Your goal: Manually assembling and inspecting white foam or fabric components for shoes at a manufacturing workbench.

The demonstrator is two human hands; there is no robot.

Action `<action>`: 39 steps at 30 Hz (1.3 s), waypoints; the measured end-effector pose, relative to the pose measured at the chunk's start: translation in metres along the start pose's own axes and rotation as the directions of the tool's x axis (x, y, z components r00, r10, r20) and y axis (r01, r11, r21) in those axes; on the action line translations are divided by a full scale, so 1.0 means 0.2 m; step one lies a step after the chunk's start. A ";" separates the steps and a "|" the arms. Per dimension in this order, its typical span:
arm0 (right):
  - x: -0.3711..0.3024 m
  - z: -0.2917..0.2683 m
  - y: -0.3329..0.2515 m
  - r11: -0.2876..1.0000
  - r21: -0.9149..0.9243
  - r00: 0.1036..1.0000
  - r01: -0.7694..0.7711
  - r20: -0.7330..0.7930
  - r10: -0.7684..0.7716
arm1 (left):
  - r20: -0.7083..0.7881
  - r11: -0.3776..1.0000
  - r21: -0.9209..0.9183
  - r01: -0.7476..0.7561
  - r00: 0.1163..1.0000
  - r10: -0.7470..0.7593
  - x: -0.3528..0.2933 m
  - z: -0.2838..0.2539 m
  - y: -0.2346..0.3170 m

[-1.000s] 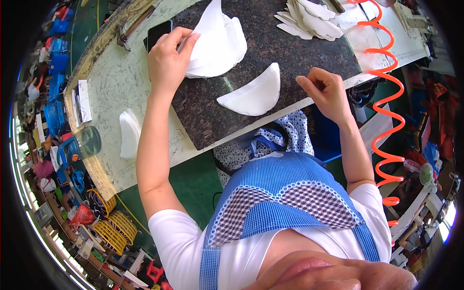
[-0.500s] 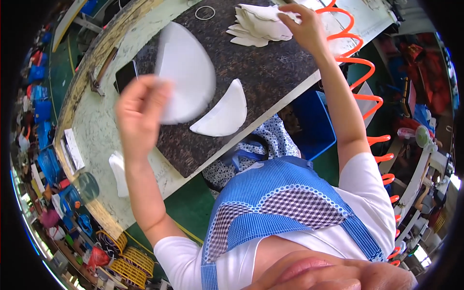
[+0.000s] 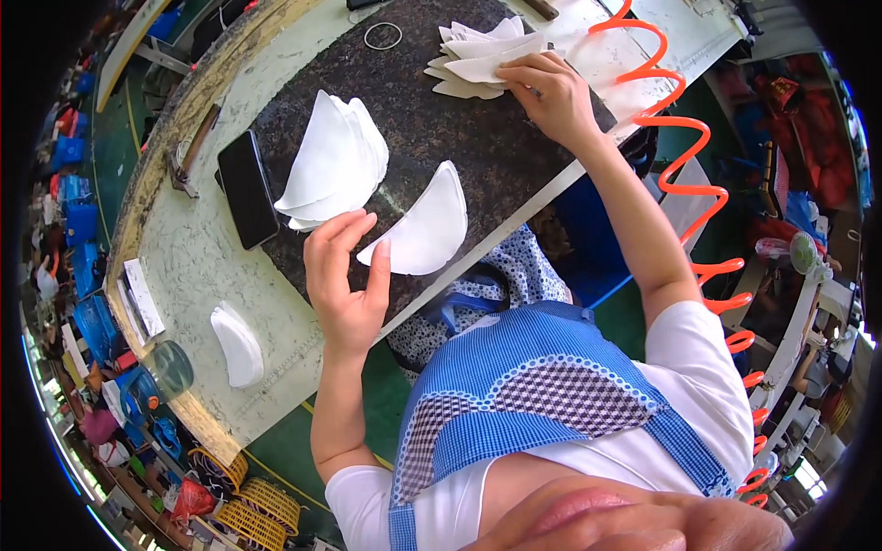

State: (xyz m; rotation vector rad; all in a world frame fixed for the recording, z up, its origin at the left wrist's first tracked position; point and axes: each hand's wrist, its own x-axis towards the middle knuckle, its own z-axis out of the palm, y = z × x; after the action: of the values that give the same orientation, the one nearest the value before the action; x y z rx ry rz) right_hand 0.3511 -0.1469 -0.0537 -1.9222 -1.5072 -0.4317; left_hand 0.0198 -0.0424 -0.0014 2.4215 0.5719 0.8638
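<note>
My right hand (image 3: 556, 96) pinches the end of a white curved piece (image 3: 491, 62) of thin, sheet-like material. Beneath it lies a loose, uneven pile of similar white pieces (image 3: 464, 87) on the dark slab. At the slab's near edge rests a white crescent-shaped piece (image 3: 432, 225). My left hand (image 3: 349, 275) is open, thumb and fingers apart, right beside the crescent's left tip; whether it touches the tip I cannot tell. Just beyond the left hand's fingertips sits a stack of larger white half-round pieces (image 3: 335, 161), slightly fanned.
A black phone (image 3: 248, 188) lies left of the larger stack, with a hammer (image 3: 195, 151) farther left. A small stack of white strips (image 3: 237, 344) rests on the pale table. A wire ring (image 3: 383, 36) lies on the dark slab (image 3: 404, 101). An orange coiled hose (image 3: 684, 156) hangs at right.
My left hand has let go of a large white half-round piece, now on the stack, and has come right toward the crescent. My right hand has moved slightly left and nearer, lifting a piece's end.
</note>
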 end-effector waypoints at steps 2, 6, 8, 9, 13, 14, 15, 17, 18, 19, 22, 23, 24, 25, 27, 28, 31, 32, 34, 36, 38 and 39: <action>0.00 -0.03 -0.02 0.997 0.034 0.998 -0.064 0.000 0.064 | 0.055 0.972 -0.216 0.089 0.995 -0.079 0.04 0.00 0.00; 0.16 -0.22 -0.26 0.982 0.106 0.969 0.156 -0.207 -0.132 | 0.340 0.583 -0.636 0.505 0.862 -0.376 0.16 0.01 0.02; 0.10 -0.29 -0.53 0.897 0.296 0.943 0.329 -0.148 -0.297 | 0.612 0.106 -0.717 0.689 0.695 -0.377 0.23 0.01 0.00; 0.05 -0.28 -0.62 0.834 0.425 0.934 0.351 -0.092 -0.346 | 0.721 -0.056 -0.662 0.747 0.616 -0.318 0.26 0.02 -0.01; -0.11 -0.25 -0.69 0.713 0.620 0.889 0.327 0.054 -0.455 | 0.655 0.314 -0.595 0.740 0.673 -0.345 0.25 0.00 0.01; -0.11 -0.29 -0.68 0.717 0.695 0.968 0.059 0.135 -0.211 | 0.620 0.428 -0.548 0.719 0.693 -0.368 0.23 -0.02 0.03; -0.11 -0.31 -0.69 0.648 0.733 0.970 -0.209 0.238 0.043 | 0.590 0.538 -0.487 0.688 0.714 -0.378 0.21 -0.03 0.05; -0.07 -0.28 -0.73 0.330 0.777 0.839 -0.537 0.451 0.303 | 0.541 0.572 -0.508 0.644 0.756 -0.370 0.16 -0.01 0.12; -0.05 -0.27 -0.71 0.232 0.745 0.780 -0.625 0.591 0.205 | 0.508 0.598 -0.525 0.606 0.786 -0.351 0.15 0.00 0.14; -0.04 -0.26 -0.70 0.142 0.689 0.703 -0.710 0.705 0.090 | 0.476 0.622 -0.540 0.567 0.815 -0.330 0.14 0.00 0.16; -0.04 -0.28 -0.69 0.139 0.654 0.662 -0.743 0.749 0.012 | 0.555 0.694 -0.436 0.573 0.778 -0.294 0.14 -0.05 0.18; -0.03 -0.30 -0.68 0.221 0.632 0.640 -0.743 0.767 -0.041 | 0.606 0.724 -0.380 0.575 0.747 -0.275 0.13 -0.06 0.17; -0.03 -0.31 -0.70 0.240 0.649 0.657 -0.721 0.751 -0.058 | 0.615 0.724 -0.374 0.579 0.740 -0.274 0.13 -0.07 0.16; -0.02 -0.33 -0.69 0.231 0.649 0.657 -0.725 0.752 -0.051 | 0.688 0.587 -0.468 0.661 0.689 -0.228 0.12 -0.07 0.14; 0.01 -0.36 -0.68 0.192 0.584 0.507 -0.788 0.794 -0.334 | 0.755 0.425 -0.524 0.738 0.634 -0.168 0.11 -0.06 0.13; 0.00 -0.37 -0.73 0.121 0.560 0.491 -0.820 0.796 -0.354 | 0.707 0.403 -0.612 0.680 0.699 -0.107 0.11 -0.03 0.13; -0.06 -0.31 -0.72 -0.197 0.399 0.444 -0.896 0.823 -0.354 | 0.599 0.514 -0.692 0.508 0.800 0.016 0.15 0.00 0.15; -0.10 -0.26 -0.72 -0.335 0.412 0.512 -0.847 0.801 -0.310 | 0.344 0.751 -0.647 0.135 0.930 0.130 0.15 0.02 0.17; -0.15 -0.22 -0.76 -0.528 0.366 0.505 -0.766 0.851 -0.142 | 0.054 0.874 -0.390 -0.290 0.940 0.337 0.13 0.02 0.20; -0.16 -0.18 -0.76 -0.740 0.324 0.647 -0.590 0.738 -0.192 | -0.012 0.861 -0.314 -0.399 0.909 0.417 0.13 0.03 0.20; -0.17 -0.20 -0.77 -0.651 0.468 0.636 -0.598 0.771 -0.030 | -0.077 0.831 -0.161 -0.533 0.846 0.527 0.13 0.03 0.19; -0.17 -0.24 -0.76 -0.579 0.533 0.655 -0.617 0.755 -0.003 | -0.075 0.827 -0.162 -0.538 0.843 0.533 0.14 0.03 0.18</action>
State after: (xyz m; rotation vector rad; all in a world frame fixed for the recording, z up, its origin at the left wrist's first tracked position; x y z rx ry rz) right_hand 0.2035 -0.1843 0.0034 -0.6430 -0.3706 1.4744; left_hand 0.0513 -0.0584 0.0285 2.4330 -0.2020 1.1134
